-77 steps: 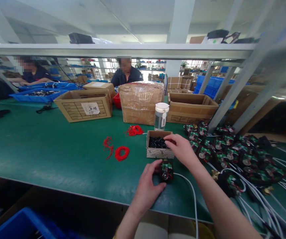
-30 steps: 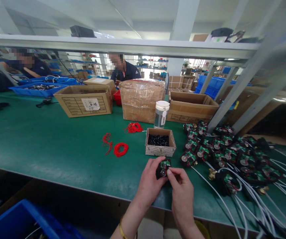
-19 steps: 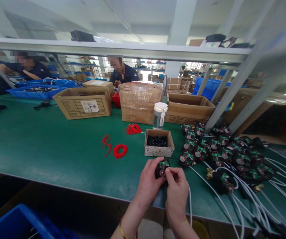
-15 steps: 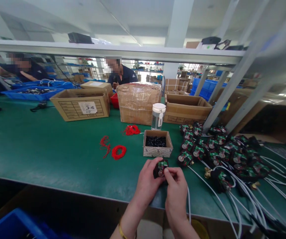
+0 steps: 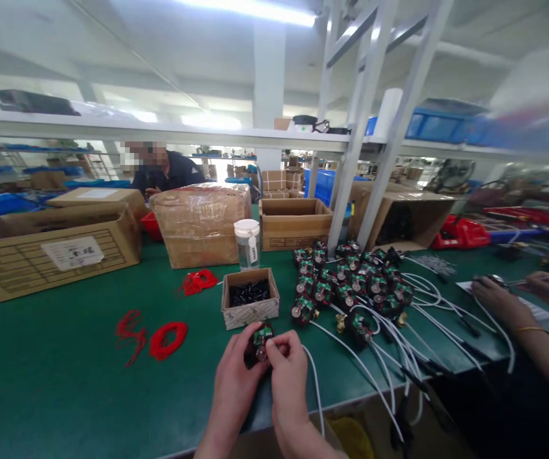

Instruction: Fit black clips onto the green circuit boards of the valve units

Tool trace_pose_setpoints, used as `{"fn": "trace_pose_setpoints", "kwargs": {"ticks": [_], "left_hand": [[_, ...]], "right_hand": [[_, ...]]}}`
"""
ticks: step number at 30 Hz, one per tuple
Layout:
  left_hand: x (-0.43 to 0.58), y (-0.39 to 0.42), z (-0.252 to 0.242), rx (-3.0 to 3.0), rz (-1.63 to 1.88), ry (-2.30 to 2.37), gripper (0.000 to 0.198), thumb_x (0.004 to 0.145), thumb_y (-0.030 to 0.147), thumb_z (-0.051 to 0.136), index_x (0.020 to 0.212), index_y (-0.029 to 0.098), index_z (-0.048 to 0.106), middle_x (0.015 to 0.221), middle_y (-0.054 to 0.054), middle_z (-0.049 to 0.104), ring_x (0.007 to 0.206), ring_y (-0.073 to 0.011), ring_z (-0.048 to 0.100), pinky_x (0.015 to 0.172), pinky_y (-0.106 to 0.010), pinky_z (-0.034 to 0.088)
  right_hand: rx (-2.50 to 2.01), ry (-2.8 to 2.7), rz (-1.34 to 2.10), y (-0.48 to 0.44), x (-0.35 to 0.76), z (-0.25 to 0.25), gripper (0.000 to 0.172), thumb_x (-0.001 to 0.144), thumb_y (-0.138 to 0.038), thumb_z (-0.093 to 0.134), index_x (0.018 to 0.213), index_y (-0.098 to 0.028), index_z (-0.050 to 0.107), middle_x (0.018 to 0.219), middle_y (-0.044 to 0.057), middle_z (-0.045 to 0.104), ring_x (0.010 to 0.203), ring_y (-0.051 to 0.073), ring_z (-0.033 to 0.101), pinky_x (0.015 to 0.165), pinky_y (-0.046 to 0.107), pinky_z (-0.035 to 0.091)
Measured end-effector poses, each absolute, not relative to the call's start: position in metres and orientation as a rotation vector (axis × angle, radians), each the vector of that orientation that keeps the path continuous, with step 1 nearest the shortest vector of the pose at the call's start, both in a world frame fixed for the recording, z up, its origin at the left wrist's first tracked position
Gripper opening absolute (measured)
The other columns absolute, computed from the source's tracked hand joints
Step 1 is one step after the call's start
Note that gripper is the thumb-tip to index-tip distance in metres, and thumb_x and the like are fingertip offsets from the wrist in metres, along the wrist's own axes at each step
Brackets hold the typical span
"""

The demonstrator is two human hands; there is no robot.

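Note:
Both my hands hold one small black part with a green circuit board (image 5: 261, 336) just above the green table (image 5: 64, 382), near its front edge. My left hand (image 5: 233, 382) wraps it from the left and below. My right hand (image 5: 287, 373) pinches at its top right with thumb and forefinger; whatever is in the pinch is too small to make out. A white cable (image 5: 315, 389) trails from the part past my right wrist. Just behind stands a small open carton of black pieces (image 5: 249, 297).
Several like parts with white cables (image 5: 351, 287) lie to the right. Red wire coils (image 5: 168, 338), a white-capped jar (image 5: 247, 243) and cardboard boxes (image 5: 54, 252) stand behind. A co-worker's hands (image 5: 498, 299) work at the right; another person sits across the table.
The view has swung to the right, bringing a co-worker's hands into sight. My two hands stay closed on the same part near the table's front edge.

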State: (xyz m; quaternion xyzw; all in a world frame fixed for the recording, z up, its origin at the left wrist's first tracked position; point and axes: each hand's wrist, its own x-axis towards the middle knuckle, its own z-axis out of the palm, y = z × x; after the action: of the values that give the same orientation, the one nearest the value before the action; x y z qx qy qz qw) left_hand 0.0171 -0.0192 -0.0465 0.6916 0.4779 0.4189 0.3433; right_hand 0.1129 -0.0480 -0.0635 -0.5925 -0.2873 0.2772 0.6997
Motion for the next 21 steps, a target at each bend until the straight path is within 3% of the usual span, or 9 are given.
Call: {"fn": "trace_pose_setpoints", "kwargs": {"ticks": [5,8,10,12,16,19,21], "left_hand": [[0.012,-0.01,-0.061,1.878,1.06,1.259,0.05,0.078,0.036,0.067,0.127,0.026,0.067,0.12,-0.006,0.072,0.106,-0.029,0.072,0.097,-0.049,0.058],[0.007,-0.004,-0.074,2.03,1.088,1.279,0.05,0.082,0.041,0.068,0.13,0.026,0.066,0.124,-0.008,0.068,0.114,-0.0305,0.069,0.1,-0.05,0.058],[0.003,-0.002,-0.081,2.188,1.137,1.288,0.048,0.084,0.041,0.068,0.13,0.026,0.066,0.127,-0.009,0.066,0.117,-0.0312,0.067,0.102,-0.051,0.057],[0.001,-0.001,-0.084,2.353,1.182,1.28,0.047,0.086,0.037,0.068,0.131,0.026,0.065,0.127,-0.009,0.066,0.116,-0.0316,0.067,0.101,-0.051,0.057],[0.002,-0.005,-0.08,2.584,1.22,1.244,0.047,0.084,0.031,0.071,0.129,0.023,0.063,0.12,-0.01,0.071,0.108,-0.0316,0.068,0.095,-0.048,0.058],[0.0,-0.008,-0.073,2.627,1.284,1.24,0.048,0.082,0.031,0.074,0.127,0.022,0.06,0.115,-0.011,0.072,0.104,-0.0312,0.068,0.092,-0.046,0.058],[-0.003,-0.009,-0.069,2.648,1.326,1.229,0.05,0.081,0.032,0.076,0.126,0.021,0.059,0.113,-0.011,0.072,0.102,-0.0308,0.069,0.089,-0.044,0.058]], "right_hand": [[-1.322,-0.777,0.636,-0.054,0.123,-0.056,0.015,0.082,-0.036,0.062,0.078,-0.021,0.062,0.069,-0.002,0.058,0.064,0.02,0.059,0.06,0.026,0.047],[-1.501,-1.029,0.385,-0.068,0.134,-0.061,0.011,0.09,-0.023,0.055,0.092,-0.022,0.066,0.093,0.005,0.065,0.083,0.025,0.064,0.076,0.033,0.051],[-1.728,-1.213,0.087,-0.078,0.142,-0.066,0.029,0.086,-0.012,0.056,0.11,-0.024,0.067,0.112,0.009,0.062,0.1,0.03,0.061,0.09,0.042,0.049],[-1.976,-1.348,-0.115,-0.085,0.151,-0.07,0.045,0.08,-0.004,0.06,0.12,-0.023,0.066,0.119,0.012,0.061,0.106,0.035,0.058,0.095,0.05,0.047],[-2.317,-1.52,-0.204,-0.091,0.169,-0.075,0.041,0.079,0.005,0.061,0.11,-0.02,0.071,0.11,0.013,0.064,0.103,0.038,0.058,0.09,0.052,0.047],[-2.319,-1.666,-0.127,-0.093,0.184,-0.079,0.039,0.081,0.008,0.053,0.101,-0.02,0.072,0.104,0.012,0.066,0.1,0.034,0.06,0.087,0.045,0.046],[-2.285,-1.728,-0.03,-0.096,0.193,-0.082,0.039,0.074,0.007,0.055,0.099,-0.018,0.072,0.102,0.012,0.066,0.098,0.034,0.06,0.085,0.042,0.045]]}}
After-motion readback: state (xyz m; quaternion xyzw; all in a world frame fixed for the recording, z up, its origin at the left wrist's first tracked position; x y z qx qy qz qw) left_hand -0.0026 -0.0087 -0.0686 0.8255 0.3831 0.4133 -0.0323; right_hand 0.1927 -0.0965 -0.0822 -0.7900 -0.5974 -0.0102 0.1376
